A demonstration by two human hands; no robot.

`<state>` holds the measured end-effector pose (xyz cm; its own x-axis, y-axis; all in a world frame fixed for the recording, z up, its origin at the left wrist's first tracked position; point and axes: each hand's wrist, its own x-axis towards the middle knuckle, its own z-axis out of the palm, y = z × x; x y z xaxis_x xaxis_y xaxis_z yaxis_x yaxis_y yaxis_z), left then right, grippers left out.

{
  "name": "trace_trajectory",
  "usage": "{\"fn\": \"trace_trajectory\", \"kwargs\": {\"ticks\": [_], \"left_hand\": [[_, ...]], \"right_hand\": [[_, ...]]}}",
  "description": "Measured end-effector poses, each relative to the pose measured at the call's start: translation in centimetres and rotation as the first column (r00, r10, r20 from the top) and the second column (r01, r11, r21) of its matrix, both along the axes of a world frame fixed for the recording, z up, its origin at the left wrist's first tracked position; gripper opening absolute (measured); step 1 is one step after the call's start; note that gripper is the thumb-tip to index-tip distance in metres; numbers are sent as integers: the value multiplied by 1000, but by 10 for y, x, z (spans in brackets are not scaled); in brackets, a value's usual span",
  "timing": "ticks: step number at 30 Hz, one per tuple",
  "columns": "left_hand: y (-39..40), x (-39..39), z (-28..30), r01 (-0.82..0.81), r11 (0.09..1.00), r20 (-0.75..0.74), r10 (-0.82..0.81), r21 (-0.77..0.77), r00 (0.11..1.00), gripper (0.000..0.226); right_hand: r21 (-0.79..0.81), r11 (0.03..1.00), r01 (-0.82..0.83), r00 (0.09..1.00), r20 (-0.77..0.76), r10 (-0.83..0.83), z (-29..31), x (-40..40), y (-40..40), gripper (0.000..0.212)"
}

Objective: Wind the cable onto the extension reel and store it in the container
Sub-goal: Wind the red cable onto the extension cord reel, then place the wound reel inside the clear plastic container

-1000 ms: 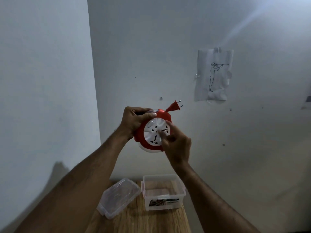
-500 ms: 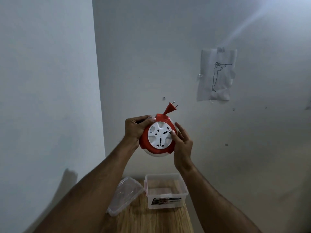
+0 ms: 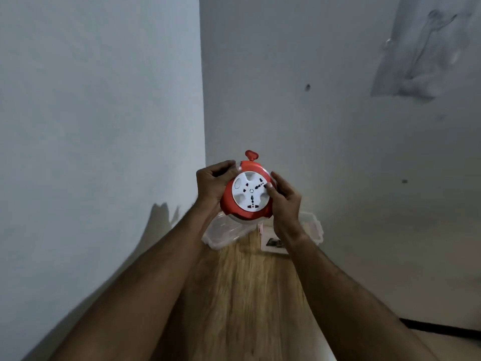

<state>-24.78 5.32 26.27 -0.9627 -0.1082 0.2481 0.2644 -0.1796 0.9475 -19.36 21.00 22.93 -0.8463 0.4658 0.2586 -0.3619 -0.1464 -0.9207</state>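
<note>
A round red extension reel (image 3: pixel 247 194) with a white socket face is held in the air above the far end of a wooden table. My left hand (image 3: pixel 212 185) grips its left rim. My right hand (image 3: pixel 283 198) rests on its right side, thumb on the white face. The red plug (image 3: pixel 251 154) sticks up from the top of the reel; no loose cable shows. Below and behind the reel stands a clear plastic container (image 3: pixel 313 230), partly hidden by my right wrist. Its clear lid (image 3: pixel 221 234) lies to the left of it.
The narrow wooden table (image 3: pixel 250 295) runs away from me into a corner between two pale walls. A crumpled paper sheet (image 3: pixel 416 53) is taped on the right wall. Dark floor shows at the lower right.
The view has tilted down and moved closer. The reel now sits lower, right above the container and lid. The plug has drawn in tight against the reel's top, and the white face has turned.
</note>
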Motion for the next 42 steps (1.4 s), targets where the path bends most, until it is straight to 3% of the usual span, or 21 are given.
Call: {"fn": "trace_trajectory", "kwargs": {"ticks": [13,23,31,36,42], "left_hand": [[-82,80,-162,-203,975,318,223,-96,922,31],[-103,141,-247,-182,963,494,260,-201,830,31],[-130,177,-275,-103,859,460,366,-502,809,44],[-140,184,-279,-110,823,424,396,-557,814,43],[-141,176,-284,-138,825,382,393,-547,836,31]], "right_hand": [[-31,975,-219,936,276,219,-143,59,-71,36],[-9,967,-253,865,445,231,-224,102,-91,34],[193,943,-271,851,506,141,-271,122,-114,39],[377,893,-245,876,481,38,-279,125,-129,37],[450,851,-272,875,484,23,-278,122,-139,36]]}}
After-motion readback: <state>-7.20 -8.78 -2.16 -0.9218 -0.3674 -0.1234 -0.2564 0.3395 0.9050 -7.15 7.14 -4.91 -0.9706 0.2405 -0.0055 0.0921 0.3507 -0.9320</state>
